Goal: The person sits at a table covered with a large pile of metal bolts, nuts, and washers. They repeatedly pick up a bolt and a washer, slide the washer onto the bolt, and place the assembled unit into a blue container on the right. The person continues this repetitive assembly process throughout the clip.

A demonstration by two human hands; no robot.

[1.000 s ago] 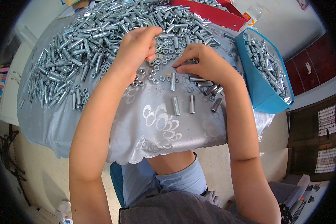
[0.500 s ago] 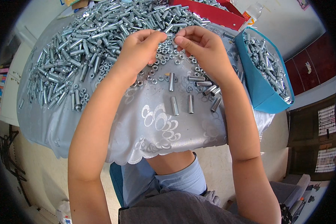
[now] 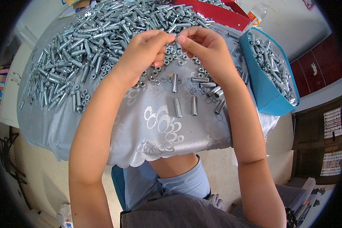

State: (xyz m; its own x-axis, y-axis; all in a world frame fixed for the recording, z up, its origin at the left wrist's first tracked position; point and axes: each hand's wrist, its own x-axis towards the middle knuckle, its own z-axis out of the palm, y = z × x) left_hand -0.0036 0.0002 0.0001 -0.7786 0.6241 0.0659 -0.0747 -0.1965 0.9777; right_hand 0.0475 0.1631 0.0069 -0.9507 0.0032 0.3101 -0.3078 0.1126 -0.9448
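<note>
Above the far half of the table, my left hand (image 3: 146,51) and my right hand (image 3: 207,49) meet at the fingertips. Both are closed in a pinch. A bit of shiny metal shows between them, mostly hidden by thumbs and fingers, so its kind cannot be told. Loose hex nuts (image 3: 181,63) lie on the cloth under and between the hands. Nearer to me, several silver metal sleeves (image 3: 194,105) rest on the tablecloth (image 3: 133,133), with more bunched beside my right forearm.
A large heap of metal anchor bolts (image 3: 102,34) covers the table's far and left side. To the right stands a blue fabric bin (image 3: 264,91) full of similar bolts. Behind are a red box (image 3: 216,15) holding metal parts and a clear plastic bottle (image 3: 257,15).
My left hand has shifted slightly right, its lower fingers curling in, and its fingertips now meet those of my right hand. The right hand has barely moved.
</note>
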